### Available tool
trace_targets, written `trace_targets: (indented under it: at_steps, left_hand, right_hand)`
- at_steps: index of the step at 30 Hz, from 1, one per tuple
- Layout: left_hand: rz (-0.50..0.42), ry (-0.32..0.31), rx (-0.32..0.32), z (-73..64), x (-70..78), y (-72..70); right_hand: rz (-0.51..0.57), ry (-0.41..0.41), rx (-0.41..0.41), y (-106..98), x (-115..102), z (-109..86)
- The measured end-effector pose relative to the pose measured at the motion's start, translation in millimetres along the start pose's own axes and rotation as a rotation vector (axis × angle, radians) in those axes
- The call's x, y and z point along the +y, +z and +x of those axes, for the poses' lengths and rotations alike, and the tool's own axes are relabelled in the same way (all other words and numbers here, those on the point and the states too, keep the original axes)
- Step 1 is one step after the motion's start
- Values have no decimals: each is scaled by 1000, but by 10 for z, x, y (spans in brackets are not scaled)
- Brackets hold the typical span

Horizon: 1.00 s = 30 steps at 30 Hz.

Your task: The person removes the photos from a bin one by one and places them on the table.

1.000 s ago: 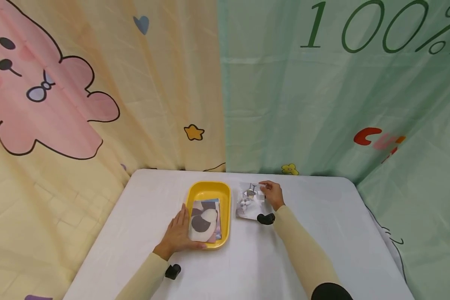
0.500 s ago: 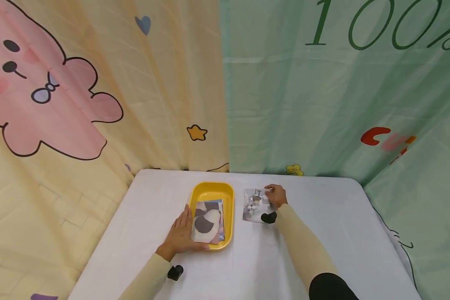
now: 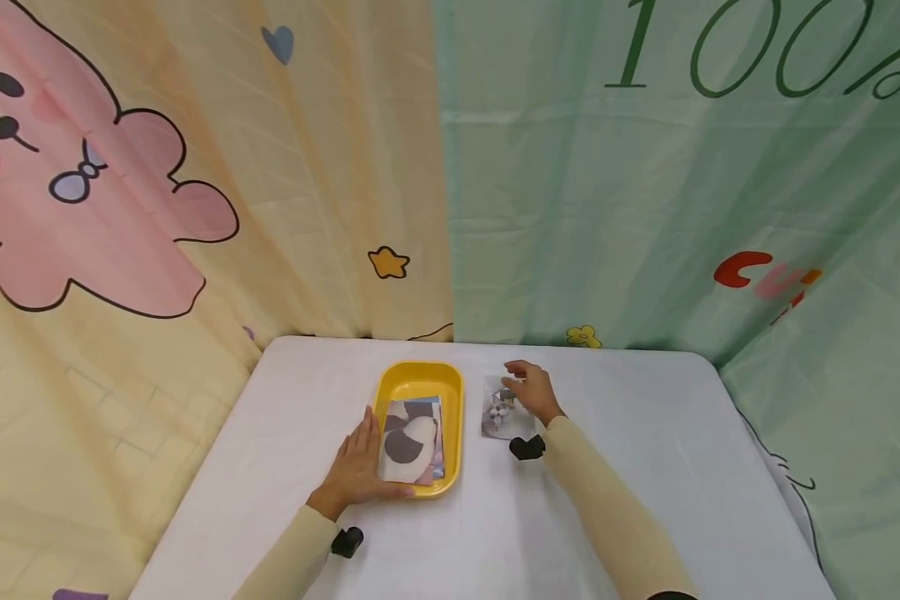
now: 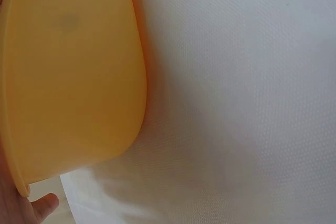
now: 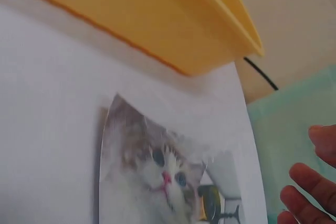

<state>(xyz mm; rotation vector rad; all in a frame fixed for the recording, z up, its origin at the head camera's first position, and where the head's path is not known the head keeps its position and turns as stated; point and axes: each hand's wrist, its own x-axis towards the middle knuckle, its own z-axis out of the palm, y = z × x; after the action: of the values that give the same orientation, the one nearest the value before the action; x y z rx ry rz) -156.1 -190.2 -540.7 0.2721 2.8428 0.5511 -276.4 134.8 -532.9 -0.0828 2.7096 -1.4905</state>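
Lying on the white table [image 3: 607, 483], the kitten card [image 3: 497, 421] is found to the right of the yellow tray [image 3: 408, 382], near it but apart from it. Inside the tray, a small pile of cards [image 3: 405, 450] is already placed, toward the near end; at its side, edges of other colours are shown, so more than one card is contained, but the exact number cannot be told.

From this, the work may be judged as well advanced: several cards are gathered in the tray, and only the kitten card is seen outside it. If the same place is meant for it, one transfer would be left to be done.

By the right hand [image 3: 532, 390] nothing is gripped: it is held above the far part of the kitten card, and in the right wrist view a gap is left between its fingertips and the card. By the left hand [image 3: 356, 467] the tray is touched, with straight fingers laid along its left side and the thumb along its near end; it is not clasped.

As for writing, a large green "100%" [image 3: 633, 46] can be read on the curtain [image 3: 585, 208]. Lower on it, coloured letters [image 3: 726, 270] are printed, beginning apparently with "C", but the whole word cannot be read. No brand or label is made out on the tray or the cards.
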Motion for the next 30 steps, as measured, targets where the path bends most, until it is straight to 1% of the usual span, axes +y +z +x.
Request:
trace_targets:
  at_steps: [3,6,12,15,17,20,22,26,28,30]
  left_hand:
    - [4,-3,-3,13,-6,-6]
    - [14,-16,-20,18,-4,-14]
    - [1,-20,-18,20,0,-9]
    - [-7,-15,-12,16,-4,2]
    - [0,-18,-19,15,-8,8]
    - [-1,-25,-19,13,-9,13]
    - [11,-33,-30,17,-4,11]
    - [-2,-16,-13,20,6,1]
    - [2,-6,-9,15,9,-6]
    - [3,-2,-8,11,4,1]
  right_hand:
    - [10,-21,-12,117,-129,-35]
    - [12,-40,-27,246,-220,-64]
    - [47,-60,-49,466,-400,-143]
    - [67,-99,-61,556,-473,-181]
    - [75,-148,-77,618,-504,-198]
    - [96,-201,-100,703,-545,-219]
    - [111,-199,-111,754,-564,-232]
    - [134,-167,-100,842,-600,-265]
    - [135,-179,-99,884,-615,-288]
    - [135,-212,-106,931,-623,-312]
